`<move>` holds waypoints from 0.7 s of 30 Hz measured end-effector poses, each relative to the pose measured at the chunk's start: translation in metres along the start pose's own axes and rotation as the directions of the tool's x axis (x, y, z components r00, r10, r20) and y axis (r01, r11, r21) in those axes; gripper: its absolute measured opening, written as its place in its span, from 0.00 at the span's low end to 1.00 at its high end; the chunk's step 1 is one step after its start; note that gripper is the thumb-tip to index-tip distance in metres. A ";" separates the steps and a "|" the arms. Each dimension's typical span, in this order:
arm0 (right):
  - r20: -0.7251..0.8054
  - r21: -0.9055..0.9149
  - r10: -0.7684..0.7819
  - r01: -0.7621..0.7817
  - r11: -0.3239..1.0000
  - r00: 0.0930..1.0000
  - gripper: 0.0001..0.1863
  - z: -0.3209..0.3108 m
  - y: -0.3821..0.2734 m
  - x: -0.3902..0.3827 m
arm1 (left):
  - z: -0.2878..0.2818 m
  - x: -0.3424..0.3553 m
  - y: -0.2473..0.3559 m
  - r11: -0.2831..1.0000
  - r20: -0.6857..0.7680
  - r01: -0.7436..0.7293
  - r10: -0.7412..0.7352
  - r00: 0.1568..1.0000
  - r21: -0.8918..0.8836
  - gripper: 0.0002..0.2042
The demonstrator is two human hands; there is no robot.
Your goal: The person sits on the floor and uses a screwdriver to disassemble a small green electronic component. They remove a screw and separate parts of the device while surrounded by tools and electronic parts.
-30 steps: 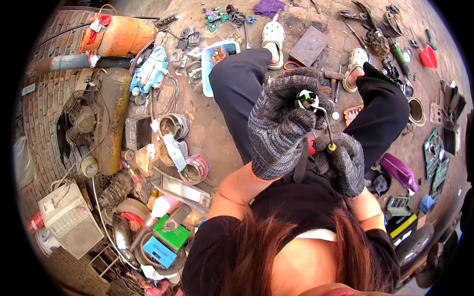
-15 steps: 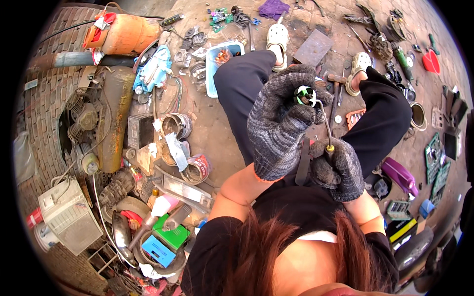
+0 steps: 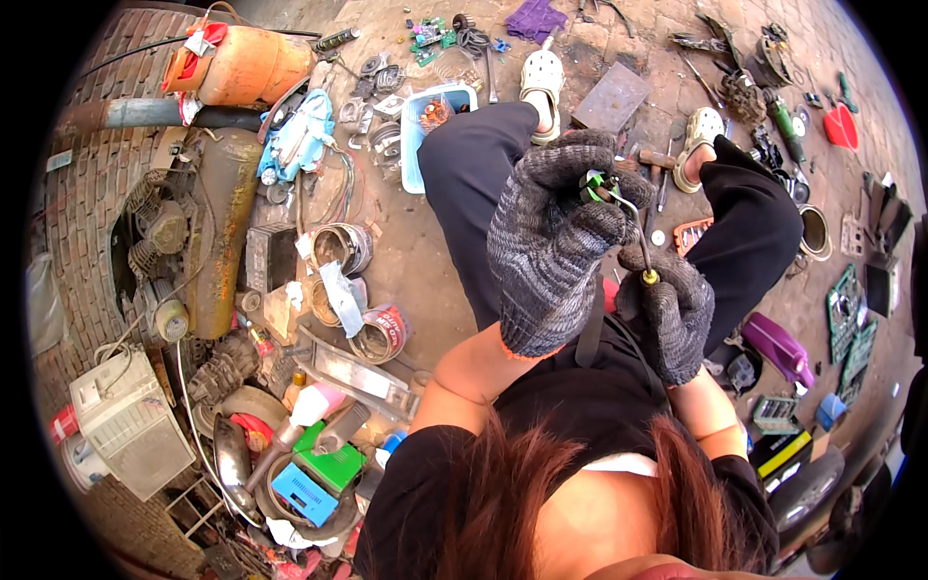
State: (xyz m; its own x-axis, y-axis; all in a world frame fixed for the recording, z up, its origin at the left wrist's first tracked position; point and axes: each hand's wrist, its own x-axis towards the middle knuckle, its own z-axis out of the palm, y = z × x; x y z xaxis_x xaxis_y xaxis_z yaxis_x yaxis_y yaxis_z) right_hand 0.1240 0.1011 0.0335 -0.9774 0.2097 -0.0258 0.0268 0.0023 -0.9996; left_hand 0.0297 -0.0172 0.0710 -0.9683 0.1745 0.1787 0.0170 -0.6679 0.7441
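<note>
My left hand (image 3: 551,242), in a grey knitted glove, is closed around a small round part (image 3: 598,186) with a green rim and a dark inside. Its fingers hide most of that part. My right hand (image 3: 672,314), gloved the same way, grips a hooked pick (image 3: 642,237) with a thin bent metal shaft and a yellow collar. The pick's bent tip reaches into or against the open face of the round part; exactly where it touches I cannot tell. Both hands are above my lap, the right one lower and nearer my body.
Between my legs on the ground lie a hammer (image 3: 657,158) and an orange tray (image 3: 692,235). A blue-white tub (image 3: 413,159) with copper-coloured bits stands by my left knee. Further left are open tins (image 3: 382,333) and a gas cylinder (image 3: 256,66); circuit boards (image 3: 845,300) lie at right.
My right hand has shifted slightly up and tilted the pick. The round part has turned in my left hand, so its face shows differently.
</note>
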 end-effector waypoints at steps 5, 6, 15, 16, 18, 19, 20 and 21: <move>-0.022 -0.430 -0.433 0.382 0.818 0.901 0.15 -0.011 -0.013 0.019 | -0.001 0.000 0.008 0.995 0.023 0.100 -0.100 0.995 -0.015 0.19; 0.007 -0.490 -0.464 0.407 0.771 0.886 0.16 -0.014 -0.014 0.020 | -0.001 0.000 0.011 0.993 0.037 0.118 -0.118 0.992 0.003 0.19; 0.175 -0.764 -0.484 0.429 0.483 0.857 0.14 -0.049 -0.029 0.035 | -0.005 0.001 0.023 0.964 0.150 0.126 -0.164 0.975 0.236 0.21; 0.185 -0.771 -0.488 0.434 0.465 0.853 0.14 -0.053 -0.026 0.034 | -0.004 0.001 0.024 0.960 0.157 0.130 -0.173 0.972 0.249 0.21; 0.206 -0.784 -0.498 0.447 0.432 0.842 0.13 -0.059 -0.022 0.034 | -0.009 0.002 0.023 0.958 0.147 0.165 -0.203 0.968 0.234 0.21; 0.215 -0.767 -0.525 0.475 0.431 0.824 0.16 -0.060 -0.022 0.036 | -0.010 0.002 0.022 0.956 0.143 0.183 -0.219 0.965 0.228 0.20; 0.204 -0.744 -0.537 0.487 0.458 0.818 0.18 -0.059 -0.022 0.036 | -0.008 0.002 0.021 0.957 0.168 0.154 -0.199 0.965 0.247 0.20; 0.195 -0.721 -0.550 0.499 0.481 0.812 0.19 -0.059 -0.022 0.036 | -0.006 0.002 0.019 0.957 0.194 0.123 -0.178 0.965 0.264 0.20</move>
State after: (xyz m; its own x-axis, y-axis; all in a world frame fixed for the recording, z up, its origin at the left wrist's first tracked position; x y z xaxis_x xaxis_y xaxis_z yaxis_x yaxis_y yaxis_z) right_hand 0.1010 0.1659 0.0548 -0.8495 -0.0219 0.5272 -0.3236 0.8108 -0.4877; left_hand 0.0261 -0.0342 0.0819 -0.8888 0.4274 0.1653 -0.0372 -0.4268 0.9036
